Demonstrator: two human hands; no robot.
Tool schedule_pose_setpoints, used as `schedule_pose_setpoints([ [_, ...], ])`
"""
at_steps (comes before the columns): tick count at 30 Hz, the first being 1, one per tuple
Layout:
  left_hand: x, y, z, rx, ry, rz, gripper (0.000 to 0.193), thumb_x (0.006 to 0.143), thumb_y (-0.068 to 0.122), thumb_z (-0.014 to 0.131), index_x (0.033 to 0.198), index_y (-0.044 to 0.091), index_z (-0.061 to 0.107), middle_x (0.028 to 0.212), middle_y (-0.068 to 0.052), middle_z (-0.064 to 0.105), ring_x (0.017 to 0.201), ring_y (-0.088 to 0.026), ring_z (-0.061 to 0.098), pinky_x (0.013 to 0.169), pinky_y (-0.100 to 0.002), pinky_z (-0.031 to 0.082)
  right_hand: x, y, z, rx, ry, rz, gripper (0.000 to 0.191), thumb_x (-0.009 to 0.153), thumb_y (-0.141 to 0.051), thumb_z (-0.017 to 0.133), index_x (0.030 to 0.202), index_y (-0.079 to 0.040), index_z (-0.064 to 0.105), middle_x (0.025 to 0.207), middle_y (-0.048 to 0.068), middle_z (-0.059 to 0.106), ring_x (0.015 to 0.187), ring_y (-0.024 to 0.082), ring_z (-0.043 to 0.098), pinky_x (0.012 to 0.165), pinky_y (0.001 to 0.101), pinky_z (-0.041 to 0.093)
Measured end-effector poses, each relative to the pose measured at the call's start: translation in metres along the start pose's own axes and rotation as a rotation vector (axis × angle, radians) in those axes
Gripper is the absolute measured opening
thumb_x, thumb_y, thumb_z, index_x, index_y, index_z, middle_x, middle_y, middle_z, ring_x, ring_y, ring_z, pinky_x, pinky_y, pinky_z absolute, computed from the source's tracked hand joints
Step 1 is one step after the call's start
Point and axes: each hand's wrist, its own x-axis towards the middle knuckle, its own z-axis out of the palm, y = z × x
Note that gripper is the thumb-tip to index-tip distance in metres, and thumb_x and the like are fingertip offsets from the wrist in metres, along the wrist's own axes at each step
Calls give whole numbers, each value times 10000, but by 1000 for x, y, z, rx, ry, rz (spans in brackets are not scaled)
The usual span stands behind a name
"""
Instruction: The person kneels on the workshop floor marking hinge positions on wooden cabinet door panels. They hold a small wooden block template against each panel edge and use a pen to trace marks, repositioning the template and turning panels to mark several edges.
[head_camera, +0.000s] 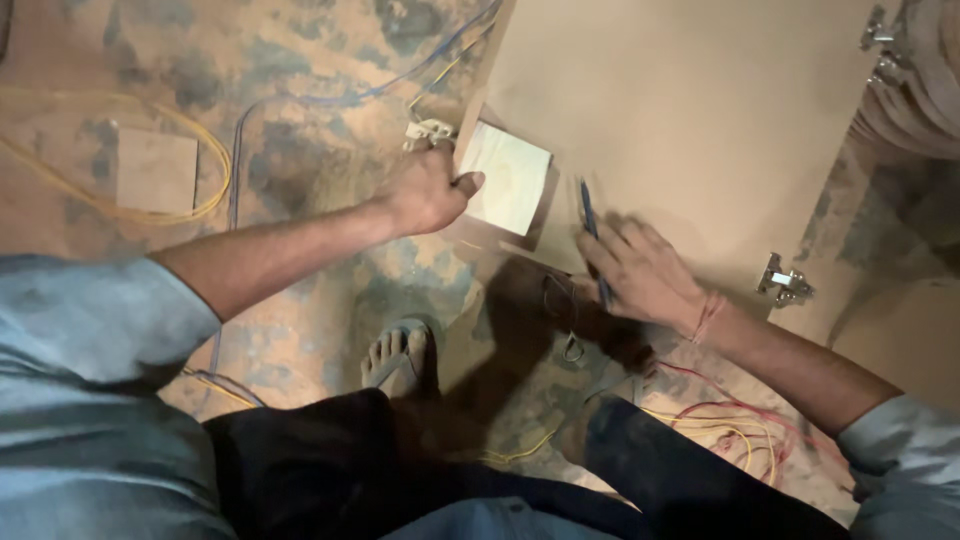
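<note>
A large beige wooden panel (690, 110) lies on the floor ahead of me. My left hand (428, 188) grips the left edge of a small pale square block (508, 178) that rests on the panel's near corner. Just right of the block, my right hand (640, 272) rests on the panel and holds a blue pencil (590, 225) that points away from me. A red thread circles my right wrist.
Metal hinges are fixed at the panel's right edge (785, 282) and top right corner (880, 40). Yellow (150, 212), blue (300, 100) and red (720, 410) wires trail over the dusty floor. A small board piece (157, 170) lies at left. My sandalled foot (400, 355) stands near the panel.
</note>
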Motion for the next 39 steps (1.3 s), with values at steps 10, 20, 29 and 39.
schedule_pose_setpoints([
  [10, -12, -4, -16, -171, -120, -12, 585, 911, 384, 686, 1200, -91, 503, 1097, -300, 677, 1079, -439, 663, 923, -497, 517, 75, -17, -8, 325, 197, 148, 867, 799, -356, 903, 1424, 62, 473, 1314, 262, 578, 1241, 479, 525, 1042, 503, 481],
  [20, -20, -11, -3, -259, -59, -26, 561, 925, 328, 706, 1217, -91, 475, 1094, -300, 676, 1066, -448, 664, 901, -496, 524, 100, -36, 13, 392, 256, 157, 1035, 725, -258, 935, 1491, 58, 315, 1431, 319, 469, 1308, 519, 475, 1123, 564, 423],
  [29, -24, -3, -13, -290, -139, -97, 510, 940, 307, 665, 1210, -78, 467, 1085, -278, 671, 1045, -402, 682, 884, -481, 540, 104, -39, 17, 313, 274, 172, 1029, 694, -263, 944, 1455, 67, 335, 1336, 302, 505, 1239, 510, 498, 1046, 551, 481],
  [39, -25, 3, -23, -253, -177, -87, 515, 975, 298, 644, 1229, -111, 461, 1104, -298, 651, 1063, -415, 666, 914, -478, 532, 107, -41, 20, 278, 219, 212, 1055, 659, -290, 949, 1452, 75, 357, 1330, 303, 506, 1249, 502, 492, 1022, 534, 507],
])
